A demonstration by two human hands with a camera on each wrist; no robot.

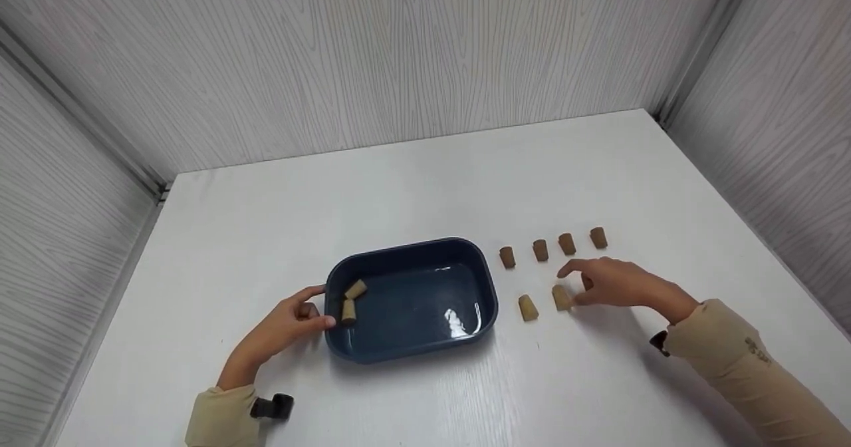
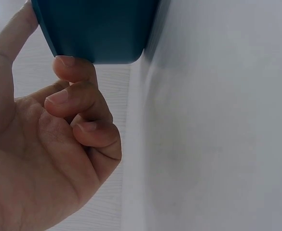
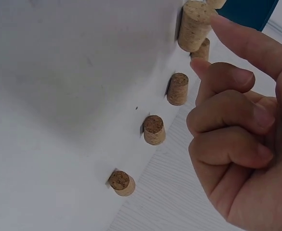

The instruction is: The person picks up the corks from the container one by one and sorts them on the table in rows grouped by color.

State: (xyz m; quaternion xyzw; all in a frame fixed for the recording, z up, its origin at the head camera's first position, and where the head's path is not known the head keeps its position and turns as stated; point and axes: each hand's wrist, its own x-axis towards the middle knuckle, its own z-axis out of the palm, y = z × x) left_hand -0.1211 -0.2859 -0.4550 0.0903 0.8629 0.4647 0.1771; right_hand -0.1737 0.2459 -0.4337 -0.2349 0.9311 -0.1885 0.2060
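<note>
A dark blue tray (image 1: 412, 354) sits on the table, with two cork stoppers (image 1: 349, 311) lying at its left end. My left hand (image 1: 282, 330) grips that end, thumb at the rim and fingers against the outer wall; the left wrist view shows its other fingers curled by the blue wall (image 2: 97, 33). To the right of the tray, my right hand (image 1: 615, 284) reaches over a light cork stopper (image 1: 561, 297). Its thumb tip is right at this cork (image 3: 194, 26), while the index finger stands apart from it. Another light cork stopper (image 1: 528, 308) lies nearer the tray.
Behind the right hand, several browner cork stoppers (image 1: 540, 250) form a row. The white table (image 1: 319, 207) meets a wood-grain panel (image 1: 399, 54) at the back, with similar panels on both sides. A black wrist strap (image 1: 272, 407) shows by the left sleeve.
</note>
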